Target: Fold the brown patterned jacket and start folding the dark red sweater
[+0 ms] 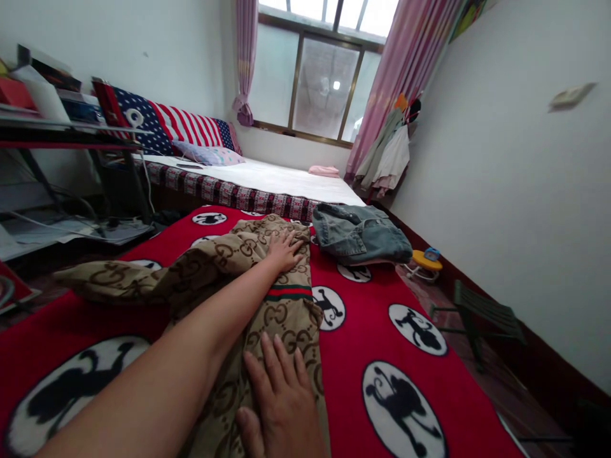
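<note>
A tan garment with a brown interlocking-letter print and a green-red-green stripe lies lengthwise on a red blanket. A sleeve-like part of it spreads out to the left, rumpled. My left hand reaches far across and rests flat on its upper part, fingers spread. Closer to me, my right hand lies palm down on the lower part, fingers stretched out. My left forearm hides some of the cloth. Beside the garment's far right end sits a folded blue-grey denim piece.
Behind the blanket stands a bed with a pillow and a folded pink cloth. At left is a cluttered desk. A yellow stool and a dark green folding stool are on the right floor.
</note>
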Demonstrator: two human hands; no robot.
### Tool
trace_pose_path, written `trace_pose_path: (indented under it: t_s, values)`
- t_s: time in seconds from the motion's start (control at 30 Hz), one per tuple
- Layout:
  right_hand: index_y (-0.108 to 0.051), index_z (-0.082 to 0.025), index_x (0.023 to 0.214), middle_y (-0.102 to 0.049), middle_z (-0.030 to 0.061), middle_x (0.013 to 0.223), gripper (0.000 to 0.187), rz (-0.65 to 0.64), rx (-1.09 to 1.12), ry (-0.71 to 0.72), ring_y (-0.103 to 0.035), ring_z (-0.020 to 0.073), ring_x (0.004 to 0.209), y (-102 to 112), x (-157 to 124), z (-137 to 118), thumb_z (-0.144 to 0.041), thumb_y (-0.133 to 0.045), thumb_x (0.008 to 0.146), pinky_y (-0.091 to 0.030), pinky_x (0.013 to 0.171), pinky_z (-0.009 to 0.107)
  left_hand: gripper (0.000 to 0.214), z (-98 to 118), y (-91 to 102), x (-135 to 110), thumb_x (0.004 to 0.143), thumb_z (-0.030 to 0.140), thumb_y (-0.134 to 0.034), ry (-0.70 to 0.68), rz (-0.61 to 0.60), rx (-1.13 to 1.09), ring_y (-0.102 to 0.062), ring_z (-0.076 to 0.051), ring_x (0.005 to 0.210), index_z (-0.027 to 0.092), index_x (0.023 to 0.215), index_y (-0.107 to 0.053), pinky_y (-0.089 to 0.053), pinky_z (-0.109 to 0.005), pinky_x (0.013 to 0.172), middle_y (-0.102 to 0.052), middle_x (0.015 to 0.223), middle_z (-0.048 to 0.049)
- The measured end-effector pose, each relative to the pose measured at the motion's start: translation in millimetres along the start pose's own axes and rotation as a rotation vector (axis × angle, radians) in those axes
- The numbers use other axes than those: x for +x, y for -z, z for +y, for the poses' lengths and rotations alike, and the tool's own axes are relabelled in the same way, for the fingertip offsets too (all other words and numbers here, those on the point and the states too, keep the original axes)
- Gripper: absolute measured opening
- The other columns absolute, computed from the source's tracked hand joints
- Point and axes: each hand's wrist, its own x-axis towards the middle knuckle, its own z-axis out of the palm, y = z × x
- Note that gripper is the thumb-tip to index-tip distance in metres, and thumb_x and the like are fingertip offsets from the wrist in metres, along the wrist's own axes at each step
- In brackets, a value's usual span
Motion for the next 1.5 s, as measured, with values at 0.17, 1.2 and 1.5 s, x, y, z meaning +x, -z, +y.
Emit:
trace_pose_path:
  t_s: [0.17, 1.2, 1.5]
  values:
    - [-0.032, -0.032, 0.148, -0.019, 0.0018, 0.158, 0.062, -0.009, 0.048, -0.027, -0.021, 0.0281, 0.145, 5, 1, -4, -0.033, -0.053, 0.090, -0.022, 0.116, 0.058, 0.062, -1, -8.1, 10, 0.094, 0.054, -0.027, 0.069, -0.089, -0.059, -0.007, -0.037, 0.147, 0.026, 0.149, -0.032, -0.008, -0.066, 0.110, -0.015, 0.160, -0.0106]
    - [-0.070, -0.019, 0.091, -0.071, 0.0059, 0.095, 0.021, 0.448, 0.682, -0.124, -0.065, 0.0190, 0.092, 9, 4, 8, -0.029, -0.052, 0.089, -0.051, 0.085, 0.032, 0.030, -27, 59.5, -254, 0.086, 0.013, -0.050, -0.478, 0.045, -0.333, -0.040, -0.024, 0.135, 0.025, 0.110, -0.065, -0.023, -0.053, 0.113, -0.062, 0.128, -0.0059]
    - [-0.070, -0.019, 0.091, -0.070, 0.0062, 0.095, 0.021, 0.433, 0.659, -0.127, -0.064, 0.0187, 0.093, 8, 4, 12, -0.030, -0.052, 0.090, -0.050, 0.087, 0.031, 0.032, -13, 45.6, -224, 0.089, 0.026, -0.053, -0.530, 0.118, -0.251, -0.036, -0.026, 0.135, 0.026, 0.121, -0.059, -0.014, -0.055, 0.115, -0.059, 0.129, -0.0064]
